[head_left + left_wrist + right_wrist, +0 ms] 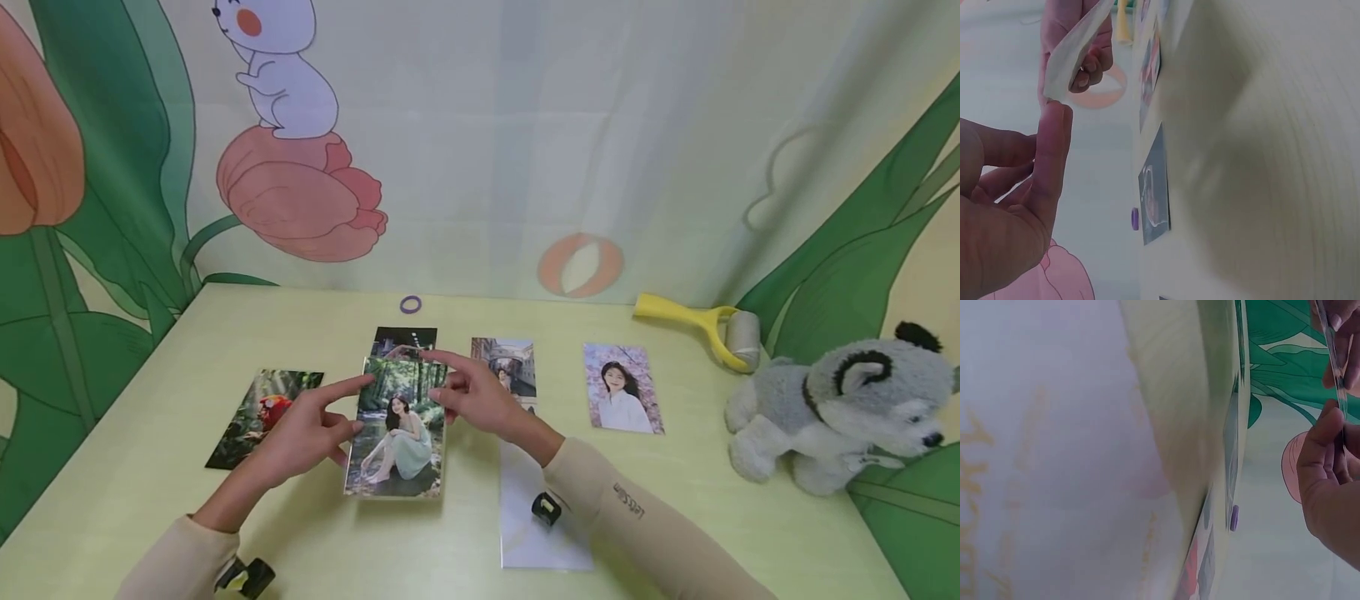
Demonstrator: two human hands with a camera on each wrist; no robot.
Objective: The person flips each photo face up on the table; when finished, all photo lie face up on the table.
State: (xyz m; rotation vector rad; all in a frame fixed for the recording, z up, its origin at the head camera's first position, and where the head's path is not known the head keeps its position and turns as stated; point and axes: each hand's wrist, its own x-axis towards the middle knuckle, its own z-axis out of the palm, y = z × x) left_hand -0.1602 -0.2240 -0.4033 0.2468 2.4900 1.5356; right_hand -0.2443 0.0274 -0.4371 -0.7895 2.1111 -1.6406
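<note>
Both hands hold up a photo card [397, 458] of a seated person in a pale green dress by a forest stream. My left hand [303, 425] pinches its left edge, thumb and fingers at the border. On the opposite edge, my right hand [480, 398] grips it near the upper corner with the index finger along the top. In the left wrist view the card's pale back [1069, 65] shows, raised above the table. Behind it lies a dark night-scene photo [405, 337], partly covered in the head view. A parrot photo [262, 417] lies beside my left hand.
A canal-bridge photo [517, 362] and a blossom portrait [622, 387] lie to the right. Under my right forearm is a white sheet [540, 542] with faint yellow lettering. A purple ring [410, 305], a yellow-handled lint roller [678, 313] and a plush husky [840, 408] stand farther out.
</note>
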